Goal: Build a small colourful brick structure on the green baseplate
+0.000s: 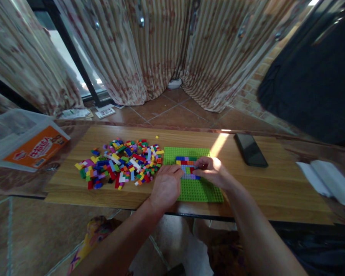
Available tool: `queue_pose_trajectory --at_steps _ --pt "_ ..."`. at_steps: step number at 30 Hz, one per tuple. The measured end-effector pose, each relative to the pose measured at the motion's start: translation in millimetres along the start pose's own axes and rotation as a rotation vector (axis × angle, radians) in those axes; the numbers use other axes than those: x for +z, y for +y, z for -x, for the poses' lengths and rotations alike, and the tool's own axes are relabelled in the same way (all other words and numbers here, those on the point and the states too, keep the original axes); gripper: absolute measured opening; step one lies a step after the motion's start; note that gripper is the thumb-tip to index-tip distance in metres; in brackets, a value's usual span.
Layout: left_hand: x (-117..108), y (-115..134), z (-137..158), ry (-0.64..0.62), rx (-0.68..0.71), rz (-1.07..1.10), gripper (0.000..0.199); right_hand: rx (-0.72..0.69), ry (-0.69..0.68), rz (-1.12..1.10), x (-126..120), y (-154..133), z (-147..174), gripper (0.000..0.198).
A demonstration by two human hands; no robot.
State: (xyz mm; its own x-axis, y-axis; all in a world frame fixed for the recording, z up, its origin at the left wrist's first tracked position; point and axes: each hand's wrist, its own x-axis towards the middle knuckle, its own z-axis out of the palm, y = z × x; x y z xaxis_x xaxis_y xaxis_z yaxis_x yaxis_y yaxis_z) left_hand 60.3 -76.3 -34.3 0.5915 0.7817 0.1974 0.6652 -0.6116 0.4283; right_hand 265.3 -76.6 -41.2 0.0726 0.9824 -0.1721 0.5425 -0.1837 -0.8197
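Observation:
A green studded baseplate (201, 191) lies on the wooden table, with a flat block of multicoloured toy bricks (186, 163) built on its middle. My left hand (167, 184) covers the plate's left side, its fingers curled together against the left edge of the brick block. Whatever those fingers may hold is hidden. At the block's right edge, my right hand (212, 170) has thumb and fingers bent in a pinch; anything between them is too small to name. A big heap of loose toy bricks (123, 163) spreads left of the baseplate.
A black smartphone (250, 150) lies at the right of the wooden table (287, 184). One small yellow brick (157, 137) sits behind the heap. A clear plastic bin (25, 142) with an orange label stands far left; white paper (330, 180) lies far right. Striped curtains (149, 50) hang behind.

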Motion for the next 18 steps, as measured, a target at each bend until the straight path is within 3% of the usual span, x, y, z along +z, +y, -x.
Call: queue_pose_trajectory --at_steps 18 --pt "5.5 -0.4 -1.1 0.056 0.016 0.016 0.022 0.01 0.035 -0.049 2.5 -0.1 0.2 0.02"
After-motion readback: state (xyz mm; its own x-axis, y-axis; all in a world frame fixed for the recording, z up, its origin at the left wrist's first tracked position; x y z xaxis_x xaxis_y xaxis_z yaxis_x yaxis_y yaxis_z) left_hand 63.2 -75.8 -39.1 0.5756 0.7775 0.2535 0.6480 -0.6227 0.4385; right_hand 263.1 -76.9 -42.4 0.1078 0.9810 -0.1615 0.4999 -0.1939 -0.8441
